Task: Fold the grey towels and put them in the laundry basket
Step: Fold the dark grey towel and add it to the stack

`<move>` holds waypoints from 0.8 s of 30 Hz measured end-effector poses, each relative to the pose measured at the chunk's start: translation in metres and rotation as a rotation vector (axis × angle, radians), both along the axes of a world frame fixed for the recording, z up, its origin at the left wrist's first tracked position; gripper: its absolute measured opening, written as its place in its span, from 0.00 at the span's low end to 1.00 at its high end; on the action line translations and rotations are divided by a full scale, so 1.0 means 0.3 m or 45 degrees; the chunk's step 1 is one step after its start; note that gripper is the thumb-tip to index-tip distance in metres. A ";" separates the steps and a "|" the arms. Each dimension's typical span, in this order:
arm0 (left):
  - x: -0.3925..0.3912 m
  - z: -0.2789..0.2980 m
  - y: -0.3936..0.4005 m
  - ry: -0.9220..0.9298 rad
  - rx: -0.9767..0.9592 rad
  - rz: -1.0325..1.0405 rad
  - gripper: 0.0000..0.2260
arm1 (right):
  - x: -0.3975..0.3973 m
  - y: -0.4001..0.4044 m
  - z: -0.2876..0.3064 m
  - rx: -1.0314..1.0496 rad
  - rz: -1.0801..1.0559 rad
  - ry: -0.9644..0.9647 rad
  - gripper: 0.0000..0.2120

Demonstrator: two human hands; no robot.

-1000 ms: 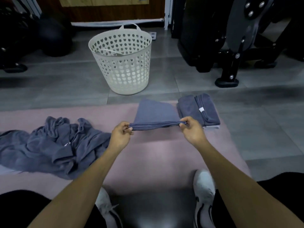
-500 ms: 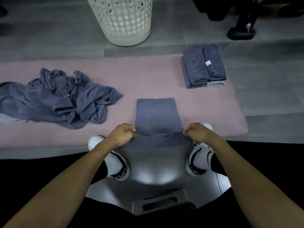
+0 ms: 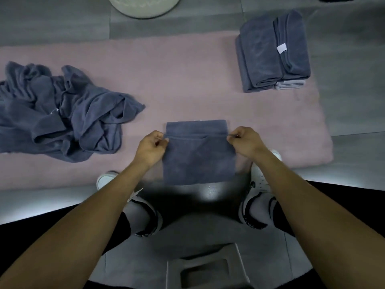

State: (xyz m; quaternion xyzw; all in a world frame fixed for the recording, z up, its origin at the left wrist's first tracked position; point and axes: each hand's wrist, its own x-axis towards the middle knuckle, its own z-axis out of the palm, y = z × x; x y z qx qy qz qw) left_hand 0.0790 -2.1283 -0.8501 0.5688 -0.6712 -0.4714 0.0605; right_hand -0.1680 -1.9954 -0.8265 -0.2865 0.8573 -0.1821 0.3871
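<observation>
1. Pinching the near corners of the half-folded towel (image 3: pixel 199 157), my left hand (image 3: pixel 151 148) and right hand (image 3: pixel 245 142) each curl thumb and fingers round one side of its upper layer, which I judge keeps the edge taut and square for the fold.
2. That towel lies flat on the pink mat (image 3: pixel 187 80) directly in front of me, its far edge peeking out beyond the layer I hold, its near edge at the mat's border between my shoes (image 3: pixel 258 180).
3. To my left the unfolded pile (image 3: pixel 62 113) waits in a heap; to my right the folded stack (image 3: pixel 270 53) sits squared at the mat's corner, kept apart, presumably, so done and undone stay sorted.
4. Beyond the mat, only the laundry basket (image 3: pixel 143 7) base shows; no towel can be seen inside it.
</observation>
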 end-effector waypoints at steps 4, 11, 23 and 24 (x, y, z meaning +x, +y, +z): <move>-0.082 -0.120 -0.091 -0.091 0.082 0.091 0.09 | -0.057 -0.097 -0.089 0.007 -0.032 0.029 0.02; -0.146 -0.247 -0.162 -0.054 0.077 0.188 0.03 | -0.114 -0.203 -0.246 0.018 -0.039 0.073 0.08; -0.197 -0.237 -0.119 -0.306 -0.230 0.211 0.11 | -0.095 -0.198 -0.338 -0.241 -0.025 0.292 0.11; -0.199 -0.226 -0.104 -0.370 -0.299 0.181 0.12 | -0.092 -0.194 -0.328 -0.252 0.030 0.385 0.14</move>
